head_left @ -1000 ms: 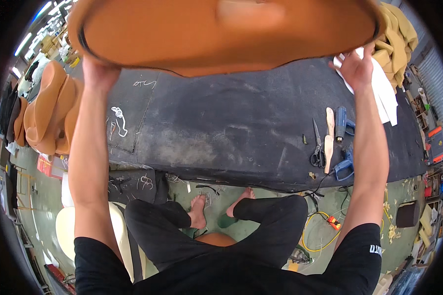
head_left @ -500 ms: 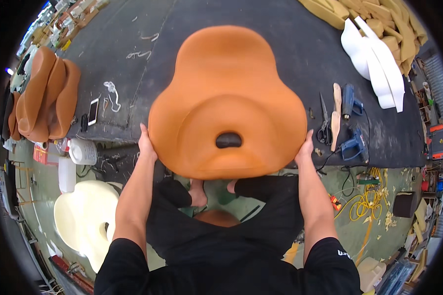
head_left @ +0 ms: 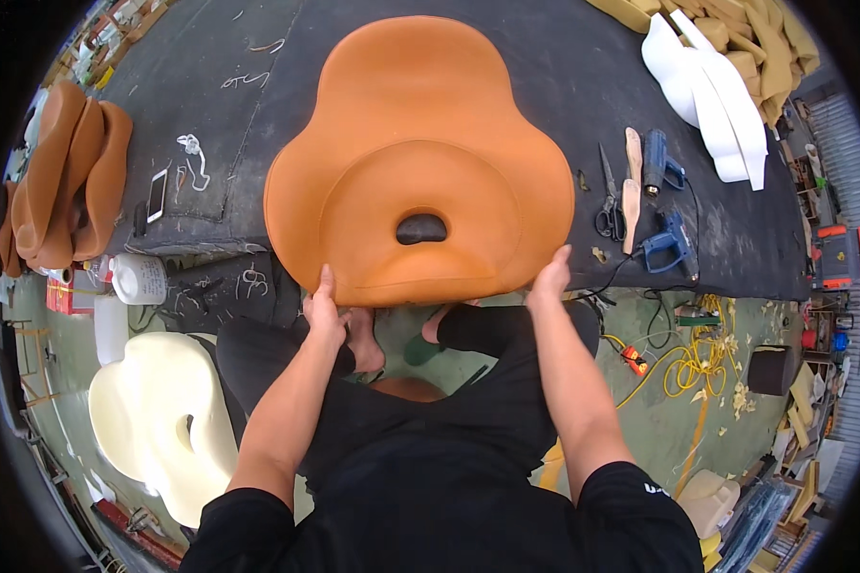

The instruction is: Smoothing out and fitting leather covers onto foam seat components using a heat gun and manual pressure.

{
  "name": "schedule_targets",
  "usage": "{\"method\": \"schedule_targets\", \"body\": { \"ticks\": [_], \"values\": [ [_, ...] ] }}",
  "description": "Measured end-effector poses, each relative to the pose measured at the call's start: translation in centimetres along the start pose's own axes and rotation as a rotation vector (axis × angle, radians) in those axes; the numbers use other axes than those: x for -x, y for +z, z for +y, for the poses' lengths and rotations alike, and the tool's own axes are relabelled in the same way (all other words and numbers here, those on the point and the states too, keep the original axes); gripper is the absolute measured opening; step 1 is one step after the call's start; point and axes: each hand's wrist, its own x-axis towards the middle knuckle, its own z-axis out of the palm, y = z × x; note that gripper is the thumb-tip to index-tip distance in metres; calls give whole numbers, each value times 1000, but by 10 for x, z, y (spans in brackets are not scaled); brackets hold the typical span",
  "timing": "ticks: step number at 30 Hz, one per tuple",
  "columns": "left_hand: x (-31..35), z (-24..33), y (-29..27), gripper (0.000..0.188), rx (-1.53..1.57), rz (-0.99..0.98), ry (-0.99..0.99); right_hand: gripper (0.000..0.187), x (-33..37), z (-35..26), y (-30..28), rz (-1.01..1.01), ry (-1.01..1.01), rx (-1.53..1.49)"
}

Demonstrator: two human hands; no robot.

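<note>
A large orange-brown seat cushion [head_left: 416,105] with a stitched round hollow and an oval hole lies on the dark-covered table, its near edge jutting past the table's front. My left hand [head_left: 323,311] grips that near edge toward the left, thumb on top and fingers hidden beneath. At the near right corner, my right hand [head_left: 550,279] holds the edge with its thumb upright; its other fingers are mostly out of sight. To the right of the cushion lie black scissors [head_left: 611,205], a wooden-handled tool [head_left: 632,181] and two blue heat guns [head_left: 655,162].
More brown cushions [head_left: 67,181] stand stacked at the table's left, near a phone [head_left: 157,196]. White shaped pieces [head_left: 707,100] lie far right. A cream foam seat [head_left: 139,401] sits at my lower left. Yellow cable [head_left: 688,368] coils on the floor.
The cushion has shifted slightly away and left in view. My left hand has moved from its left side to the near edge; my right hand has slid nearer the front corner.
</note>
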Motion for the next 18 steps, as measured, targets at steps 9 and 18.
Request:
{"method": "schedule_targets", "body": {
  "ticks": [9, 18],
  "values": [
    [-6, -4, -3, 65, 66, -81, -37, 66, 45, 27, -10, -248, 440, -6],
    [-18, -19, -18, 55, 253, -318, -138, 57, 46, 32, -2, -336, 446, 33]
  ]
}}
